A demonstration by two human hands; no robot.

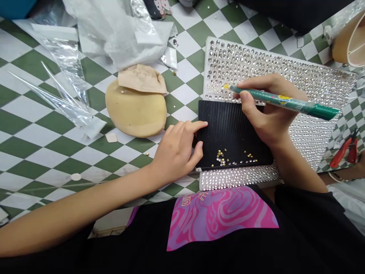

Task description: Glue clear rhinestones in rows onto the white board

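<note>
Stone-studded panel (256, 61) lies right on worktop (94, 163), partly beneath black tray (225, 129). My right grip (270, 125), narrow, pinches green pen (288, 99), tip at stones; left hand (178, 148), loosely spread, touches tray. Tip position calls for steadiness.

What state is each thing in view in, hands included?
Right hand: grip closed on green pen
Green pen: held, yellow tip over studded board
Left hand: open, fingers at black tray's edge
Black tray: loose stones near one edge
Studded board: partly covered by black tray
White wrapping: crumpled
Red-handled pliers: handles apart
</note>
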